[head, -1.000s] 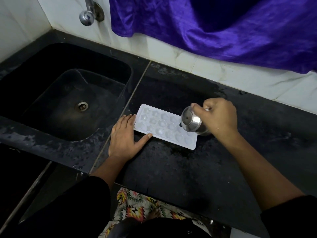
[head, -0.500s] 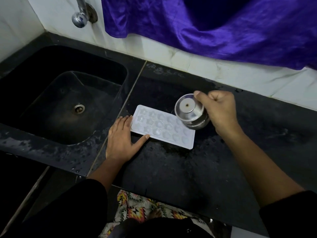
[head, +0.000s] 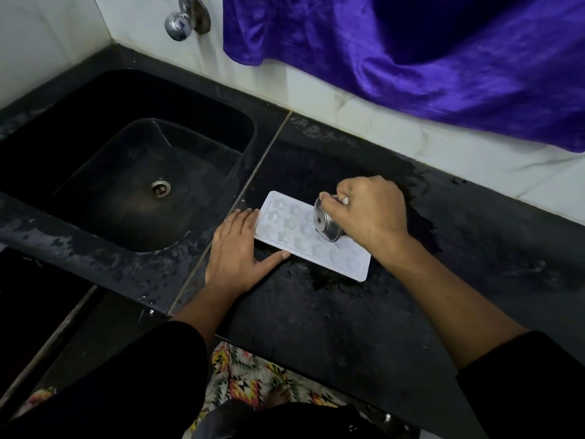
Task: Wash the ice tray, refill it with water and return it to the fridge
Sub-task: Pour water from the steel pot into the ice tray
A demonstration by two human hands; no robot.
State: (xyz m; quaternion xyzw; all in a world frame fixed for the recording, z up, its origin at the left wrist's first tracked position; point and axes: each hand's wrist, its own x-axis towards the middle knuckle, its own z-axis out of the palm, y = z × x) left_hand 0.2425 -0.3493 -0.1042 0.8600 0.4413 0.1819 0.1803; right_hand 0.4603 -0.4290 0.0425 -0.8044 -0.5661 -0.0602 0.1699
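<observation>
Bracing just right of the sink [head: 95,239], my left hand [head: 235,251] stays flat on the bench [head: 348,327], fingers straight against the ice tray [head: 285,223] left end, thumb along its near edge. Tray lies flat on the bench. Steel cup [head: 326,221] sits lower than half a second ago, tipped sideways over the tray's middle, with my right hand [head: 370,210] curled round it.

Left hand [head: 235,248] flat, right hand [head: 370,210] curled

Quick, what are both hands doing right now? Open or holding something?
Left hand: grip open, straight fingers resting against the ice tray's end.
Right hand: grip closed round the steel cup, tipped over the ice tray.
</observation>
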